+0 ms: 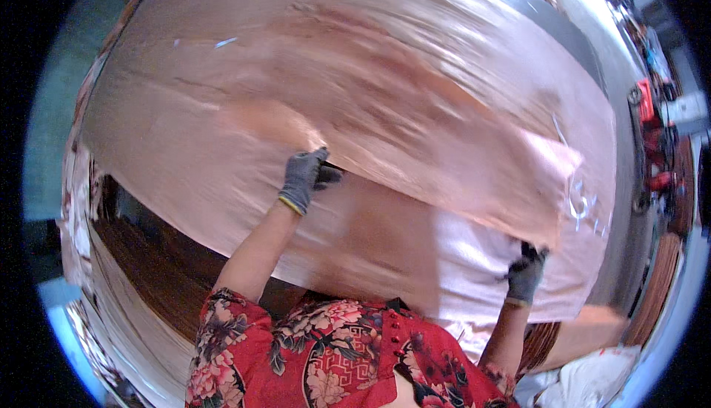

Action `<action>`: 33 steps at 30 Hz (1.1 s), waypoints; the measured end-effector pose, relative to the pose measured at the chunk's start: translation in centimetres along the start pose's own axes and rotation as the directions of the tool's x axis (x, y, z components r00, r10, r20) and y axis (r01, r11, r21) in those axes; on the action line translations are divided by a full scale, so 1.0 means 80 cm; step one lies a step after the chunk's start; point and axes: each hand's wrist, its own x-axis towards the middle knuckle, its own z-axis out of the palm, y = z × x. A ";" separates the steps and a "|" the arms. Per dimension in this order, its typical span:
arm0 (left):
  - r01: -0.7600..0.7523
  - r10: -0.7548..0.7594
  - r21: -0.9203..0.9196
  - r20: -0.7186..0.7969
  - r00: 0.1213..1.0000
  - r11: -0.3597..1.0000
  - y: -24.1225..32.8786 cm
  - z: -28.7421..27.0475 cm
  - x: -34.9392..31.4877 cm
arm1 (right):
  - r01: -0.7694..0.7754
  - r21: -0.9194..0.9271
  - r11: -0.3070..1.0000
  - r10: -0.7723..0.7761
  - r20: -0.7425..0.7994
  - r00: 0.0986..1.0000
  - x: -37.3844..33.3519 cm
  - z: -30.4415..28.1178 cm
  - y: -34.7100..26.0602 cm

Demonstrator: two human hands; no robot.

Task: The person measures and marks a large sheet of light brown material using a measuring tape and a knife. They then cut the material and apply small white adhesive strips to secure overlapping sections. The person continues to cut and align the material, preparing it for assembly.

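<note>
A large thin reddish-brown sheet, looking like wood veneer [444,164], slants across the middle and is partly blurred. My left hand [304,178], in a grey glove with a yellow cuff edge, grips its near edge, and the sheet bulges up beside the fingers. At the sheet's near right corner, my right hand [526,275], gloved in grey with dark fingertips, pinches the edge. Beneath lies a broad pinkish-brown sheet surface [170,119], partly covered by the held sheet.
A white curved item [579,206] lies near the right edge. A pale blue strip [226,42] rests at the far left. Stacked brown sheets [658,289], a red machine [646,103] and a white bag [592,380] stand to the right. A dark gap [155,260] opens at the near left.
</note>
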 end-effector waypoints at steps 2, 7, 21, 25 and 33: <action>0.019 -0.019 -0.023 -0.001 1.000 1.000 -0.002 0.003 0.001 | -0.085 0.238 0.968 0.165 -0.339 0.926 -0.017 -0.016 -0.010; -0.130 0.026 0.594 0.180 0.983 0.794 0.020 -0.012 -0.017 | 0.028 0.317 0.948 0.045 -0.219 0.975 -0.034 0.010 -0.091; -0.370 0.871 0.914 0.311 0.380 -0.164 0.111 -0.121 0.180 | -0.002 -0.014 1.000 0.013 0.865 0.501 -0.040 0.484 -0.334; -0.441 0.911 0.890 0.276 0.306 -0.121 0.100 -0.126 0.194 | 0.474 -0.139 0.870 -0.146 0.844 0.516 -0.015 0.608 -0.337; -0.388 0.902 0.918 0.237 0.361 -0.086 0.101 -0.127 0.203 | 0.730 -0.309 0.609 -0.133 0.868 0.478 0.000 0.686 -0.350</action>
